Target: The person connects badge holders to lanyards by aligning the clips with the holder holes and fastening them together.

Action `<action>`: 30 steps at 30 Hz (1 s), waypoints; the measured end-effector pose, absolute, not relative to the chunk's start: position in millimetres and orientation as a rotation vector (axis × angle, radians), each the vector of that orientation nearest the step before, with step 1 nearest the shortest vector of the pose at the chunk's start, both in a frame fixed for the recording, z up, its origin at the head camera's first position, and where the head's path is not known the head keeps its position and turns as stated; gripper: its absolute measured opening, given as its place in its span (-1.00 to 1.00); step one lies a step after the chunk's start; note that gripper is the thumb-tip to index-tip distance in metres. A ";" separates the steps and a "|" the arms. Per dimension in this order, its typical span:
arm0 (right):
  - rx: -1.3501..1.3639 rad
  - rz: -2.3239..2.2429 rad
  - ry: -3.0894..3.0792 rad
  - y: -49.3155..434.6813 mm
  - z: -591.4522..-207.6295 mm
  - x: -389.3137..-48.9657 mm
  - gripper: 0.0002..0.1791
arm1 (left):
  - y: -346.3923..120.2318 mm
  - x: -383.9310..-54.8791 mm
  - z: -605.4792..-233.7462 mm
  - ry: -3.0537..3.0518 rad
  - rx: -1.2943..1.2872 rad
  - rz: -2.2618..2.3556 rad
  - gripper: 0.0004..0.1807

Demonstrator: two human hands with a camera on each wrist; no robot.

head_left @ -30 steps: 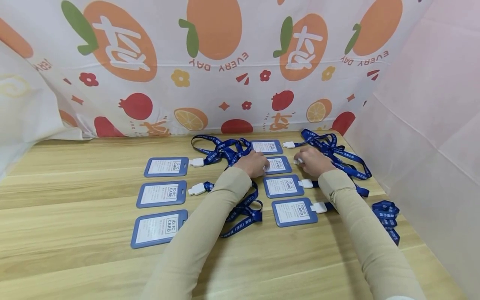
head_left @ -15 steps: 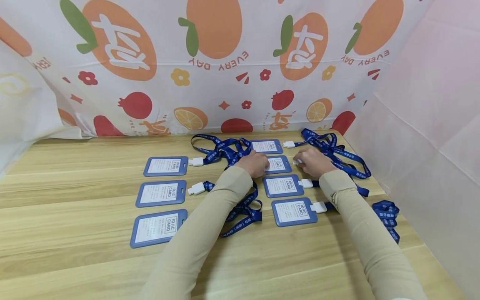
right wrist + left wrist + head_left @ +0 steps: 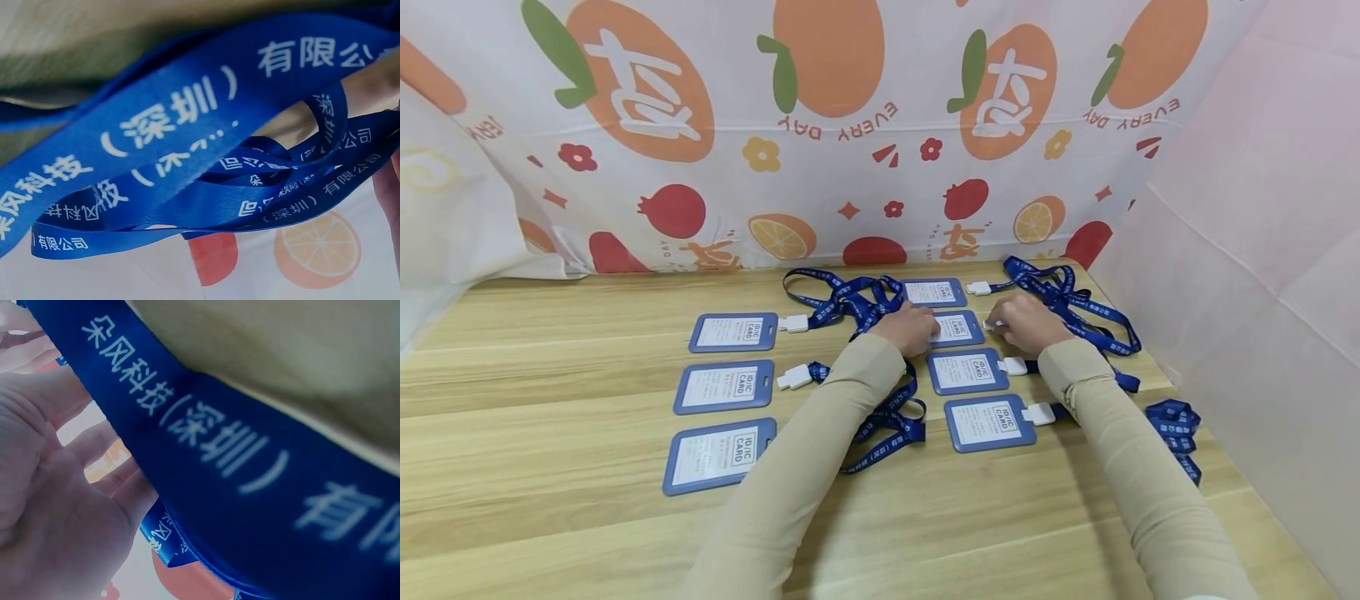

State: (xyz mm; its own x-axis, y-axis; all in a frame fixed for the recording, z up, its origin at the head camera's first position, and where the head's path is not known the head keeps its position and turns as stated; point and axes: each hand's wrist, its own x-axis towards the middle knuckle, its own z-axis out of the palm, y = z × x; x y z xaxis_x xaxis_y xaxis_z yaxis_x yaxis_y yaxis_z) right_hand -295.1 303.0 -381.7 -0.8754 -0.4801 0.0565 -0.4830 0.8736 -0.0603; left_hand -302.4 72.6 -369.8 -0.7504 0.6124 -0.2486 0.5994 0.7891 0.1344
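Observation:
In the head view my left hand (image 3: 908, 328) grips the left end of a blue badge holder (image 3: 957, 327), second from the back in the right column; the fingers cover that end. Just right of it, my right hand (image 3: 1026, 322) pinches a small white clip (image 3: 988, 326), close to the holder's right end. Whether the clip touches the holder is hard to tell. A blue printed lanyard (image 3: 206, 444) crosses the left wrist view in front of my palm. Loops of blue lanyard (image 3: 181, 125) fill the right wrist view, hiding the fingertips.
Three badge holders (image 3: 724, 387) form a left column, with white clips (image 3: 794, 377) and lanyards (image 3: 887, 429) beside them. Other holders (image 3: 967, 371) lie in the right column. More lanyards (image 3: 1097, 312) spread along the right. A fruit-print cloth (image 3: 820, 200) hangs behind the table (image 3: 550, 467).
My right hand has shifted slightly left, bringing the white clip nearer to the badge holder. The left hand stays in place.

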 end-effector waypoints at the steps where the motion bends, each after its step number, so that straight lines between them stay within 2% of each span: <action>1: 0.766 0.110 -3.005 302.7 -381.6 -295.1 -0.81 | 72.5 -302.1 -369.8 2.702 0.932 0.067 -0.62; 30: 0.788 0.083 -3.053 296.3 -379.3 -297.4 -0.79 | 72.1 -298.8 -368.2 2.720 0.931 0.052 -0.61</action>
State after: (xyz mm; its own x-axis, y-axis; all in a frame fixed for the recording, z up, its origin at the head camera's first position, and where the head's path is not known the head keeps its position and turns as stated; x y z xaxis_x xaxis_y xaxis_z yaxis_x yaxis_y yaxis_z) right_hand -297.4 296.3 -379.3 -0.8751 -0.4840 0.0013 -0.4834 0.8738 -0.0540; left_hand -298.8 72.1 -368.2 -0.7590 0.6063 -0.2374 0.5967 0.7936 0.1188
